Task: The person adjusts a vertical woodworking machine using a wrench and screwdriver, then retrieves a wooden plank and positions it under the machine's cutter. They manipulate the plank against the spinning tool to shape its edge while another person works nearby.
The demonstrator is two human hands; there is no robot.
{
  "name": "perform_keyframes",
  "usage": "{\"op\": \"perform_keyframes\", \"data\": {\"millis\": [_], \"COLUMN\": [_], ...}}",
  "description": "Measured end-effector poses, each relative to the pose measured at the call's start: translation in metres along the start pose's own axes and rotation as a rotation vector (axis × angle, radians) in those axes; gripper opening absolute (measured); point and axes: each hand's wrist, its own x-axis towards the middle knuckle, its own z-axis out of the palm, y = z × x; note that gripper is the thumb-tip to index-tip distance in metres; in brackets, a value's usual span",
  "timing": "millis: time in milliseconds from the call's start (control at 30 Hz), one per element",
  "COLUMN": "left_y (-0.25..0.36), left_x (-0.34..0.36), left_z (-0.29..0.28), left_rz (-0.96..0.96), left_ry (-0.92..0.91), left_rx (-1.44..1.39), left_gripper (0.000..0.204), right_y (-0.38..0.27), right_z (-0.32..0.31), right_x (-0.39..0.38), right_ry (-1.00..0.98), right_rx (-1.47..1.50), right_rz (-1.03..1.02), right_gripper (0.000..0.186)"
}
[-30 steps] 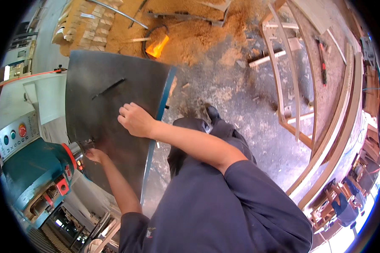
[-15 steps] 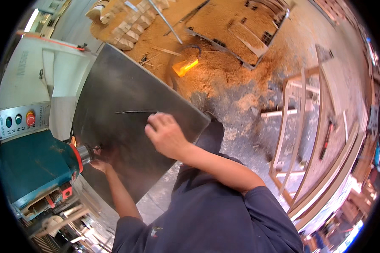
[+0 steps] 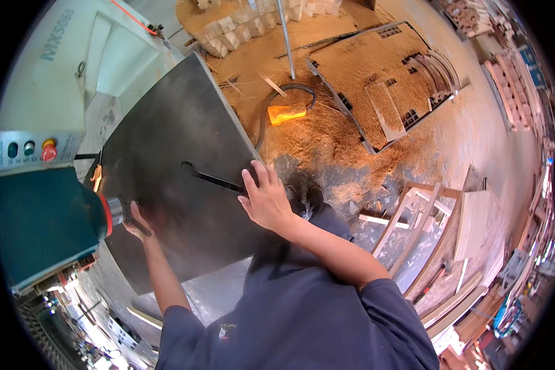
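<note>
A black hook spanner (image 3: 213, 178) lies over the dark flat machine table (image 3: 166, 123), its hooked end pointing left. My right hand (image 3: 268, 200) is at its straight end, near the table's right edge. The fingers are spread, with the spanner's end between thumb and forefinger but not gripped. At the left, my left hand (image 3: 140, 223) is right below the metal spindle (image 3: 114, 211) of the green machine head (image 3: 49, 216). A short dark bar (image 3: 138, 227) crosses its palm, and the fingers curl beside it, partly hidden.
Control buttons (image 3: 29, 148) sit above the machine head. Beyond the table, sawdust covers the floor around a yellow foot pedal (image 3: 287, 113) with a dark cable. Wooden blocks (image 3: 246, 28) are stacked behind it. A wooden frame (image 3: 407, 216) stands at my right.
My view has shifted, so the floor shows more. The spanner has turned so that its hook shows, and my right hand's fingers have spread. My left hand stays at the spindle.
</note>
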Motion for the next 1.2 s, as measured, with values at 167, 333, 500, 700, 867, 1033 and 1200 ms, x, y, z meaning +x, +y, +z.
{"op": "perform_keyframes", "data": {"millis": [167, 333, 500, 700, 867, 1033, 1200], "left_y": [0.020, 0.030, 0.031, 0.014, 0.021, 0.034, 0.022], "left_x": [-0.011, -0.012, -0.008, -0.002, -0.005, -0.008, -0.008], "left_z": [0.007, 0.006, 0.005, -0.003, 0.006, 0.013, 0.000], "left_rz": [-0.105, -0.251, -0.275, -0.256, -0.234, -0.244, -0.253], "left_ry": [0.022, 0.001, 0.052, 0.037, 0.030, 0.067, 0.068], "left_rx": [-0.143, -0.353, -0.343, -0.403, -0.355, -0.265, -0.272], "left_gripper": [0.041, 0.042, 0.042, 0.035, 0.024, 0.024, 0.026], "right_y": [0.006, 0.005, 0.008, 0.007, 0.006, 0.007, 0.002], "right_z": [0.004, 0.003, 0.005, 0.006, 0.010, 0.010, 0.008], "right_x": [0.001, 0.000, -0.002, 0.000, 0.000, 0.000, 0.000], "right_ry": [0.010, -0.027, -0.019, -0.028, -0.052, -0.058, -0.106], "right_rx": [-0.007, -0.020, -0.011, -0.038, -0.061, -0.072, -0.046], "right_rz": [-0.075, -0.083, -0.107, -0.140, -0.128, -0.126, -0.095], "right_gripper": [0.056, 0.055, 0.055, 0.054, 0.052, 0.051, 0.052]}}
